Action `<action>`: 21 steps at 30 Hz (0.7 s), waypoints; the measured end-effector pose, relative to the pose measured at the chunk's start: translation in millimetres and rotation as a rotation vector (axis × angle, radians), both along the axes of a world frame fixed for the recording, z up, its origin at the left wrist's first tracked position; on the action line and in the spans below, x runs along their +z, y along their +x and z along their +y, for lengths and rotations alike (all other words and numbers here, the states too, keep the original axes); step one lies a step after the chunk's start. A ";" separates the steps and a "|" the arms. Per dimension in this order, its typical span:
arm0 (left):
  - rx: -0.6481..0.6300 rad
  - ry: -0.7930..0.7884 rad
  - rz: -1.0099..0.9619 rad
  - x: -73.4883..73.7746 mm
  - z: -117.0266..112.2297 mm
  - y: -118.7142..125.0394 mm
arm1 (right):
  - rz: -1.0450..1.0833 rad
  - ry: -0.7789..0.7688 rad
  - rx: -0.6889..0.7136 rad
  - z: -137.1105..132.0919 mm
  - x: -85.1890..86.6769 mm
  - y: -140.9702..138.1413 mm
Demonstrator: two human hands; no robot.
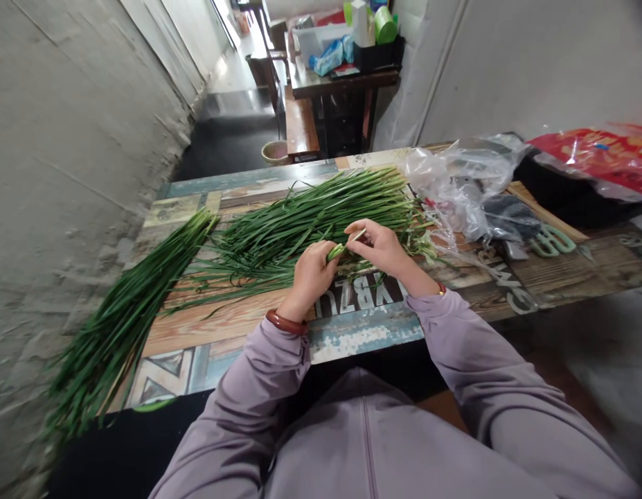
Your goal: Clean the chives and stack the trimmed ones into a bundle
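My left hand (314, 272) is closed round a few stalks of garlic chives (335, 252), their pale cut ends poking out toward the right. Just beside it, my right hand (380, 247) pinches a single whitish stalk end (358, 235) between thumb and fingers. Behind both hands a wide pile of garlic chives (310, 215) lies across the table, pale ends to the right. A second bundle of chives (138, 305) rests at the left, its leaves hanging over the table edge. Small trimmed scraps (427, 244) lie right of my right hand.
The wood-patterned table (221, 315) runs across the view. At its right lie crumpled clear plastic bags (456, 187), green-handled scissors (554, 241) and a red package (601, 156). Farther back stand a bench (301, 128), a basket (275, 152) and a second table (321, 84) with containers. A wall (82, 138) borders the left.
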State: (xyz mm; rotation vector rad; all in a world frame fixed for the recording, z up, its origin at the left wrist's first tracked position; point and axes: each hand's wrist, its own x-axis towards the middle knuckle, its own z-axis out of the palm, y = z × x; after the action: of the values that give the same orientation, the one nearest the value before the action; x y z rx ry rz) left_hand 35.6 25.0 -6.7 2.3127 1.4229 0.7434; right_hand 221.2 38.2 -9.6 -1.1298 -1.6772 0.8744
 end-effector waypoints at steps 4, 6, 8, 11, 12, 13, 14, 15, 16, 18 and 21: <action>0.004 0.014 -0.009 -0.4 -0.2 0.4 | 0.034 0.028 0.005 -1.7 -2.6 -7.7; -0.002 0.023 0.001 0.2 -0.7 0.9 | 0.049 0.024 0.003 -2.6 -2.6 -9.4; 0.002 0.029 0.017 1.5 -1.9 1.4 | 0.064 0.020 0.005 -3.2 -3.0 -10.5; 0.028 0.003 0.035 4.5 -4.5 2.2 | 0.092 0.020 -0.010 -3.7 -5.2 -12.6; 0.037 -0.014 0.040 5.4 -5.3 2.5 | 0.098 0.019 -0.020 -3.8 -6.1 -13.6; 0.045 -0.028 0.046 6.1 -6.0 2.7 | 0.102 0.022 -0.030 -3.9 -6.8 -14.7; 0.052 -0.035 0.054 6.4 -6.5 2.9 | 0.100 0.027 -0.040 -4.1 -7.2 -15.8; 0.059 -0.036 0.066 6.5 -6.8 3.1 | 0.092 0.036 -0.048 -4.4 -7.3 -16.9; 0.064 -0.030 0.084 6.2 -7.0 3.2 | 0.076 0.049 -0.059 -4.9 -7.1 -18.0; 0.069 -0.012 0.122 4.8 -6.8 3.5 | 0.026 0.083 -0.086 -6.5 -6.0 -19.8; 0.067 -0.003 0.168 2.4 -6.4 3.7 | -0.059 0.127 -0.130 -9.8 -4.3 -21.8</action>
State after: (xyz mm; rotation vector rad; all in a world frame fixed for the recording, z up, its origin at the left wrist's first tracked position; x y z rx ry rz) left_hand 39.3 18.6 -4.3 2.3838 1.5789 0.5761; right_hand 199.4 28.3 -13.8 -1.1724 -1.6624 0.6502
